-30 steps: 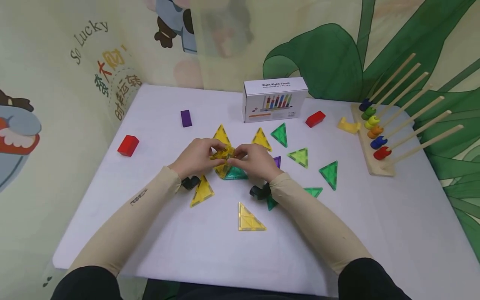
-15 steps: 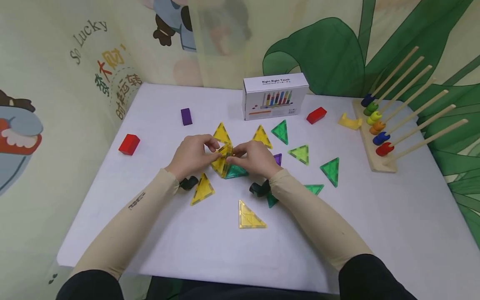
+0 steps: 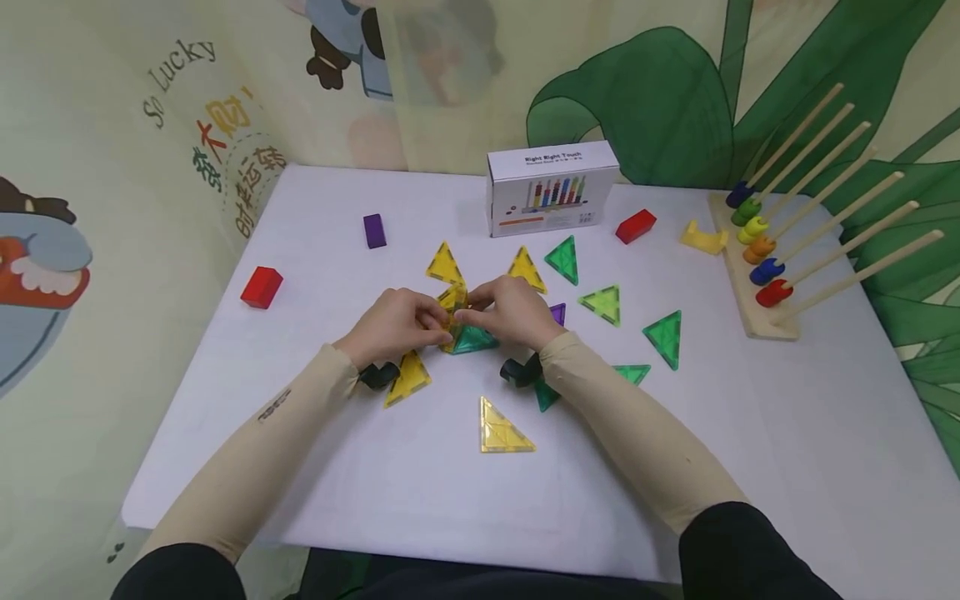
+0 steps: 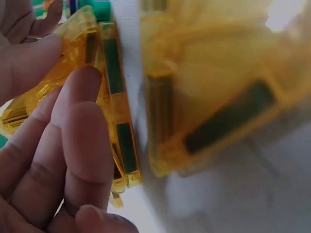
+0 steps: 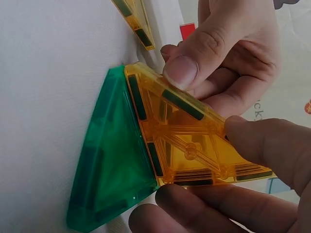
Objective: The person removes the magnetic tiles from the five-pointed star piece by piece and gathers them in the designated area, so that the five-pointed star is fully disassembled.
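Note:
Translucent yellow triangular magnetic tiles (image 5: 189, 141) stand joined at mid-table, and a green triangular tile (image 5: 112, 160) leans against their side. My left hand (image 3: 401, 325) grips the yellow tiles from the left; in the right wrist view its thumb (image 5: 182, 70) presses on their edge. My right hand (image 3: 517, 312) pinches the same tiles from the right, thumb (image 5: 257, 141) on one side and fingertips (image 5: 170, 194) at another edge. In the left wrist view, the left fingers (image 4: 87, 141) lie over the yellow tiles (image 4: 92, 53). Both hands partly hide the joined piece.
Loose yellow (image 3: 504, 429), green (image 3: 665, 339) and light green (image 3: 602, 304) tiles lie around the hands; a purple tile (image 3: 558, 313) is partly covered. Red blocks (image 3: 262, 287), a purple block (image 3: 374, 231), a white box (image 3: 551, 190) and a peg rack (image 3: 757, 283) stand farther out.
My left hand has drawn slightly toward the body, its fingertips shifting lower along the yellow tiles. Those tiles have turned more upright between the hands. My right hand stays nearly in place.

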`<state>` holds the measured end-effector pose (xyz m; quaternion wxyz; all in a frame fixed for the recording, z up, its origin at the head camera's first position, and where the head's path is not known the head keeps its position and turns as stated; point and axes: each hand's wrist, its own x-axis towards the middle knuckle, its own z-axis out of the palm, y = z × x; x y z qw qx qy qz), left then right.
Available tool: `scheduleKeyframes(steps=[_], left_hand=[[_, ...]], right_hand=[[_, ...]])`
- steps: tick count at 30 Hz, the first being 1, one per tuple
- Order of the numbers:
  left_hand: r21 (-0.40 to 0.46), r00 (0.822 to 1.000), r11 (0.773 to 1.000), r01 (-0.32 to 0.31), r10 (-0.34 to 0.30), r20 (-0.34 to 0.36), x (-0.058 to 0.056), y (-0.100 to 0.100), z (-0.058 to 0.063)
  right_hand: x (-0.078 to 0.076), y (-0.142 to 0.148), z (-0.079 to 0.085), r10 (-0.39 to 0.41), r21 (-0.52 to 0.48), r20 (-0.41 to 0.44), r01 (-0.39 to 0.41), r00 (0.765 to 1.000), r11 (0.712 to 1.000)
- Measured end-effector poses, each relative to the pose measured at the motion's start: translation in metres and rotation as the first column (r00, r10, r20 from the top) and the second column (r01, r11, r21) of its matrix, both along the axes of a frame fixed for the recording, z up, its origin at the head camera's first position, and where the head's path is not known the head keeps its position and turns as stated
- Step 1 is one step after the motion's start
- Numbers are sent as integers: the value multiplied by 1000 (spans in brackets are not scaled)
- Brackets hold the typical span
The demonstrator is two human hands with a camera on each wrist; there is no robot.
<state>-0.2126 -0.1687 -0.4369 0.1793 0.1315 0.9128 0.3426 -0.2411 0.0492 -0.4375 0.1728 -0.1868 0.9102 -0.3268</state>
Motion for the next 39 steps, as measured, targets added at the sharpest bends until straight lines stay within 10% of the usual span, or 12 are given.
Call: scheduleKeyframes(steps=[39], left_hand=[[-57, 976, 987, -148, 137, -172, 8, 21, -2]], right_hand=[[0, 11, -6, -51, -15, -125, 50, 991, 999]])
